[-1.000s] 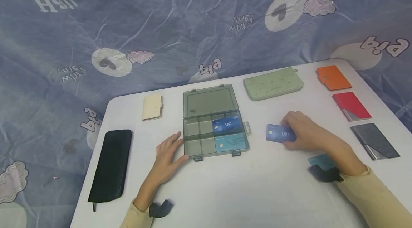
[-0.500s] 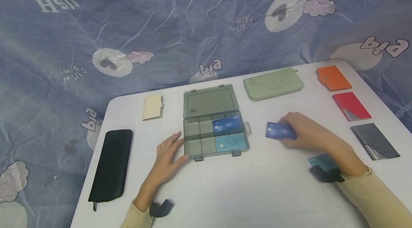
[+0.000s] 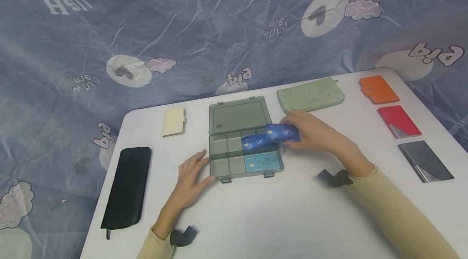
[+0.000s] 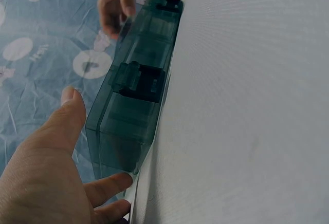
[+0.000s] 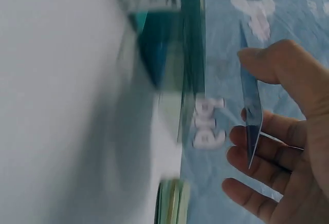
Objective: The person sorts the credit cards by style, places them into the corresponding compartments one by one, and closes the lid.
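Observation:
My right hand [image 3: 310,131] pinches a dark blue VIP card [image 3: 287,133] over the right side of a clear green compartment box [image 3: 219,145], whose lid stands folded back. In the right wrist view, thumb and fingers hold the card [image 5: 251,93] nearly edge-on, above the box [image 5: 193,39]. Another blue VIP card [image 3: 252,142] lies in the box's back right compartment, partly covered by the held one. In front of it lies a teal VIP card [image 3: 263,162]. My left hand [image 3: 190,179] rests at the box's left side with extended fingers; the left wrist view shows them by its corner [image 4: 123,147].
A cream card holder [image 3: 173,122] and a long black wallet [image 3: 126,188] lie to the left. Behind the right hand is a light green wallet [image 3: 310,94]. Orange [image 3: 379,89], red [image 3: 399,121] and dark grey [image 3: 425,160] card holders line the right side.
My right hand has carried the blue card leftward from the table to over the box. The teal card that lay under the right wrist is out of sight. The left hand stays put.

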Demonstrator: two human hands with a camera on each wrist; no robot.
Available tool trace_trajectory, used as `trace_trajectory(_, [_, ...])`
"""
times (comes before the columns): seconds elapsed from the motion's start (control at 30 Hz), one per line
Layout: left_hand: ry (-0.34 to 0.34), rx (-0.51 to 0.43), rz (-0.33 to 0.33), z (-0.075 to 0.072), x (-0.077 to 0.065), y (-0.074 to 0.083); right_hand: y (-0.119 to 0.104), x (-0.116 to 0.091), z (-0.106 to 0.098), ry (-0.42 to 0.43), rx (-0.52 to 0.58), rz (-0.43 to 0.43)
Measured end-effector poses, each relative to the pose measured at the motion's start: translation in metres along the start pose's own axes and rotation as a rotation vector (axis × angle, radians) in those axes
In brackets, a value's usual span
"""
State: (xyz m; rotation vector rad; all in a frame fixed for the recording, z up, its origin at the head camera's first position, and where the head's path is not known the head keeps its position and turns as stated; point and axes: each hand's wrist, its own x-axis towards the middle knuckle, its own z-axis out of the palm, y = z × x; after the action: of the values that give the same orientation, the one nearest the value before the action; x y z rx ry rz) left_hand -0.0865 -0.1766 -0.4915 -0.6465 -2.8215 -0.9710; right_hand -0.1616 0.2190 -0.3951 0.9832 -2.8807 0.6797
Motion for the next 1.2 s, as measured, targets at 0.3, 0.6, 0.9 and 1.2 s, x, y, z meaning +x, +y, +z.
trace_trajectory(0.3, [0.001,-0.001,-0.007,0.0,0.0,0.0,-0.02,0.046,0.031,-0.059,0.056,-0.115])
trace_trajectory(0.6, [-0.009,0.008,-0.004,0.0,-0.001,0.001,-0.013,0.038,0.041,-0.051,0.028,-0.133])
trace_trajectory(0.9, [-0.004,0.0,0.004,0.0,-0.001,-0.001,0.013,-0.021,0.03,0.035,0.027,-0.071])
trace_trajectory(1.2, [-0.002,0.013,0.004,-0.001,-0.001,-0.002,0.039,-0.105,-0.001,-0.059,0.007,0.19])
